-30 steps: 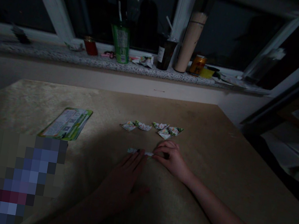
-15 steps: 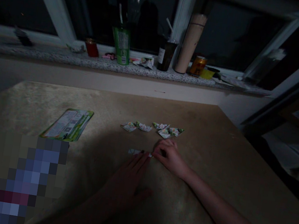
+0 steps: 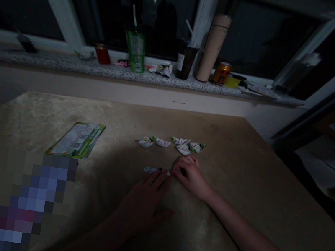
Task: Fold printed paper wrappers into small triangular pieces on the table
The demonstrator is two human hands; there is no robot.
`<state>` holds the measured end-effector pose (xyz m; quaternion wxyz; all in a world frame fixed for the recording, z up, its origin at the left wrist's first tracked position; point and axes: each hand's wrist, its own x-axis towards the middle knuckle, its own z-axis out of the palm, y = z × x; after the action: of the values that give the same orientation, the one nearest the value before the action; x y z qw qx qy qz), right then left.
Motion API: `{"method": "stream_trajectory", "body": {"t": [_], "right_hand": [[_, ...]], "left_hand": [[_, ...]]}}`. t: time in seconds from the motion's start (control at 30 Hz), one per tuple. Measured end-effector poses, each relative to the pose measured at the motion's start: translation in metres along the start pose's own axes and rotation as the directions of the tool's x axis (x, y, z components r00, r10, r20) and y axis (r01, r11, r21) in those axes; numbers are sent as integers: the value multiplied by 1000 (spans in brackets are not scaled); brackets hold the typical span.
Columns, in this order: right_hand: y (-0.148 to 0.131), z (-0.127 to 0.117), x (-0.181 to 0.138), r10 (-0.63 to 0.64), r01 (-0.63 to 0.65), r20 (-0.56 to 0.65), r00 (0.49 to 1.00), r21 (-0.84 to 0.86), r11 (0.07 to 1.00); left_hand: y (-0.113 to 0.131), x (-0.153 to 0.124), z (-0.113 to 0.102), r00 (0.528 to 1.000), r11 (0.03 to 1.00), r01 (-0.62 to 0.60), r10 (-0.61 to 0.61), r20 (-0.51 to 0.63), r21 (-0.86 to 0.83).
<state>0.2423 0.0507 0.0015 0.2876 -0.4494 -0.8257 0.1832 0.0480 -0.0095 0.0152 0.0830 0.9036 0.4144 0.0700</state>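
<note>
The strip [image 3: 149,169] lies on the table [image 3: 119,124], its long axis running left to right. It is narrow and pale with green touches, its print too dim to read. The left hand [image 3: 142,196], spread flat, covers its middle; the right hand [image 3: 191,177] curls at its right end, grip unclear.
</note>
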Motion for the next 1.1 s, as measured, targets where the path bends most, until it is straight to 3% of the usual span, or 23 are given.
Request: {"method": "stream_trajectory", "body": {"t": [0.37,0.7,0.93,1.1], "right_hand": [[7,-4,-4,6,-10,32,999,120,993],[3,-3,-1,41,-44,103,994,20,999],[0,-4,6,120,-127,154,981,36,991],[6,-8,14,180,-228,281,943,149,962]], "left_hand": [[3,1,0,999,1000,26,-26,25,-4],[3,1,-1,1000,1000,15,-15,19,9],[3,0,1,1000,1000,19,-19,19,10],[2,-1,2,1000,1000,7,-7,-11,12]]}}
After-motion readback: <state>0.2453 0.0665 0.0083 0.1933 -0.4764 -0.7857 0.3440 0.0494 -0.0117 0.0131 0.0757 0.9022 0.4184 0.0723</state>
